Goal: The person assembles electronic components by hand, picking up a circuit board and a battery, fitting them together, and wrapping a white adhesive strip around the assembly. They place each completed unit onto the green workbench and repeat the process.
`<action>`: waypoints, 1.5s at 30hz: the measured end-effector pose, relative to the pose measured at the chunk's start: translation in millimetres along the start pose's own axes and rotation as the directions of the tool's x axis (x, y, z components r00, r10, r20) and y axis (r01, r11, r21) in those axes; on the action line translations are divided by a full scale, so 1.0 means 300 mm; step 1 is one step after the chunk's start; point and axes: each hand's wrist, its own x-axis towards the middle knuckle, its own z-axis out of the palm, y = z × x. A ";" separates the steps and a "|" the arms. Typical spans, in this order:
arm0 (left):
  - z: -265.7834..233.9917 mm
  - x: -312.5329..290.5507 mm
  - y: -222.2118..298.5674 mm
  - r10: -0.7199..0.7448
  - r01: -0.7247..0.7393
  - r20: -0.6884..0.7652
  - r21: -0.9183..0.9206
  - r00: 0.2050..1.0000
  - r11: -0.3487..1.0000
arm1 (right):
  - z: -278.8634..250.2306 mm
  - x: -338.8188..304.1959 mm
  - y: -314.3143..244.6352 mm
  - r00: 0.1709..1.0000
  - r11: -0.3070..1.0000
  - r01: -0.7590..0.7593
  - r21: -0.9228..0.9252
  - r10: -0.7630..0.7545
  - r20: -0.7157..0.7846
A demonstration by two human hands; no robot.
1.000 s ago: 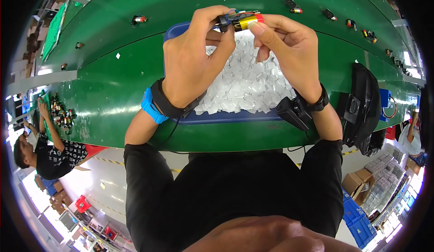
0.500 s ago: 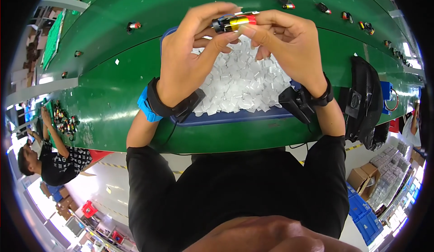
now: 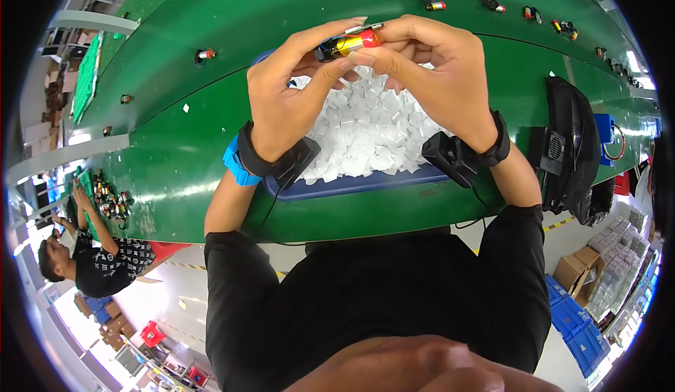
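Between both hands, above a blue tray [image 3: 365,187], is a small cylindrical battery assembly [image 3: 349,44] with a yellow wrap, red end, black end piece and thin wires. My left hand [image 3: 285,93] pinches its black end between thumb and fingers. The thumb and fingers of my right hand [image 3: 450,65] close on the red end. A thin pale strip [image 3: 365,28] lies along the assembly's upper side; whether it is stuck on, I cannot tell. Small white square pieces [image 3: 373,132] fill the tray below, partly hidden by my hands.
More battery assemblies [image 3: 493,3] lie scattered along the far side of the green table [image 3: 190,202]. Black box-like devices hang at my wrists, with cables. A black bag [image 3: 568,139] stands at the right. At the left a co-worker [image 3: 105,258] reaches toward a pile of assemblies [image 3: 109,198].
Both hands have shifted slightly left with the battery assembly. It is turned a little, with more of its red end showing. The whole view has also shifted slightly.
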 end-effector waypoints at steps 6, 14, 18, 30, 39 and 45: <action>0.011 0.000 0.008 0.200 -0.187 -0.031 0.239 0.979 0.953 | 0.007 -0.003 -0.013 0.991 0.982 -0.130 0.139 0.129 0.018; -0.011 -0.005 0.037 0.038 -0.041 0.020 0.204 0.999 0.978 | -0.001 0.015 -0.005 0.981 0.979 -0.181 0.093 0.174 0.084; -0.024 0.034 0.040 -0.288 0.285 0.024 -0.253 0.957 0.925 | -0.057 0.045 0.017 0.988 0.966 0.012 -0.258 0.028 0.151; -0.097 0.054 0.012 -0.574 0.670 0.373 -0.215 0.729 0.711 | -0.028 0.037 0.055 0.948 0.914 0.309 -0.263 -0.275 0.161; -0.378 0.211 -0.357 -0.445 0.393 0.130 0.300 0.886 0.869 | -0.453 0.337 0.435 0.986 0.722 -0.158 -0.673 0.146 -0.075; -0.493 0.173 -0.586 -0.644 0.379 0.082 0.750 0.760 0.542 | -0.411 0.262 0.709 0.993 0.672 -0.056 -0.738 0.117 0.031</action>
